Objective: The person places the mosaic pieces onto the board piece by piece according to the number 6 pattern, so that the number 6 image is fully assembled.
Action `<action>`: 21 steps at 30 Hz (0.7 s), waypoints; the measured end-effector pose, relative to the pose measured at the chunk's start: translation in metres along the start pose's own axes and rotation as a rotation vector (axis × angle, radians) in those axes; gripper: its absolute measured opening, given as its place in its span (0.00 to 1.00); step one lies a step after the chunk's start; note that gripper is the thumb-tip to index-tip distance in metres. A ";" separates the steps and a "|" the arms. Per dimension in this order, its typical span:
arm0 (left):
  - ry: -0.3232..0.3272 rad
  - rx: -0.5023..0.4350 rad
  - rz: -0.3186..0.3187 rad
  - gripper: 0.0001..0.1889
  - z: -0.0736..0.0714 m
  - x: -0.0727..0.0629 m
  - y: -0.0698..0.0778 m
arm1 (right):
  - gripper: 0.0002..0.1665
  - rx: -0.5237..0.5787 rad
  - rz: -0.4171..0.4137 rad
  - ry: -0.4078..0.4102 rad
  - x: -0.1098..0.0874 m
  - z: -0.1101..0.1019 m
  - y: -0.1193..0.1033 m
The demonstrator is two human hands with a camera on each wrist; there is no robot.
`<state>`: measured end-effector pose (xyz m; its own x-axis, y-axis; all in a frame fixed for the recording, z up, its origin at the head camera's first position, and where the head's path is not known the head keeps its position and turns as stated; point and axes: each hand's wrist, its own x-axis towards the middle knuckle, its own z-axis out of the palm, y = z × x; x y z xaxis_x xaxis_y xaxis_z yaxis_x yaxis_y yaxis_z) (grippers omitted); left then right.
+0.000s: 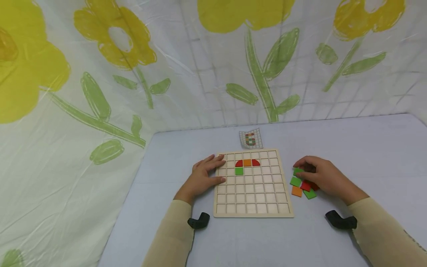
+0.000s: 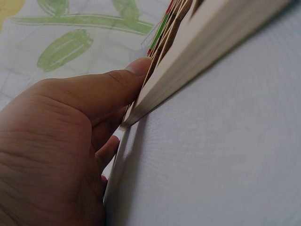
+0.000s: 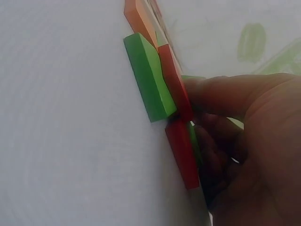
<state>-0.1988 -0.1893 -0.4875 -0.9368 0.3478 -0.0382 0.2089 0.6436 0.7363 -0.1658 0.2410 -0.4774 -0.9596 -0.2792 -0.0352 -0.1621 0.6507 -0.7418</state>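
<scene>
A wooden grid board (image 1: 255, 188) lies on the table, with a row of a red quarter-round tile (image 1: 239, 163), an orange square tile (image 1: 247, 162) and another red rounded tile (image 1: 255, 162) near its top. Below the left one sits a green square tile (image 1: 239, 171). Across the board's left edge rests my left hand (image 1: 204, 177), fingers extended; its thumb (image 2: 113, 87) presses the rim in the left wrist view. To the right of the board, my right hand (image 1: 319, 175) pinches a green tile (image 1: 298, 171) between thumb and forefinger, over a small pile of tiles.
The pile holds a green tile (image 1: 295, 181), an orange tile (image 1: 297, 191), a red tile (image 1: 305, 186) and others, some overlapping. Behind the board lies a curled paper card (image 1: 251, 138) printed with a coloured grid pattern. A flower-printed curtain (image 1: 207, 92) hangs along the table's back edge.
</scene>
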 end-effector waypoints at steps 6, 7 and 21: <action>0.002 0.000 -0.009 0.34 0.000 0.000 0.000 | 0.14 0.001 0.002 0.012 0.000 0.000 0.000; 0.002 0.000 -0.010 0.35 0.001 0.000 0.000 | 0.13 0.003 0.002 0.016 0.000 0.000 0.000; 0.003 -0.010 -0.019 0.35 0.001 0.000 0.000 | 0.11 0.039 0.008 0.079 -0.002 -0.002 -0.005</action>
<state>-0.1988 -0.1887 -0.4884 -0.9415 0.3333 -0.0500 0.1884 0.6435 0.7419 -0.1635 0.2399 -0.4728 -0.9761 -0.2170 0.0105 -0.1471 0.6242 -0.7673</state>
